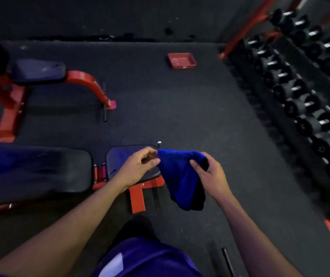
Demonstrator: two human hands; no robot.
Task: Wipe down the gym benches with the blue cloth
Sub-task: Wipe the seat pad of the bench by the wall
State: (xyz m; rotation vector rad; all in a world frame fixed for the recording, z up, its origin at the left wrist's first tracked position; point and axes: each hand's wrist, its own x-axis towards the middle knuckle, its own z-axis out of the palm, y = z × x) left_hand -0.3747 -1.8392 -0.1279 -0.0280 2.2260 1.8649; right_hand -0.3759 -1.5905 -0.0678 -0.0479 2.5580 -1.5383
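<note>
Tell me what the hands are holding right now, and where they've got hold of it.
Both hold the blue cloth: the left hand pinches its upper left corner, the right hand grips its upper right edge. The rest hangs down.

Open floor [160, 108] lies between the near bench [36, 172], far bench [38, 71] and dumbbell rack [300, 92].

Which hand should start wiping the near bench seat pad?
Probably left: the left hand already hovers over the seat pad, pinching the blue cloth; the right hand holds it off the pad.
</note>
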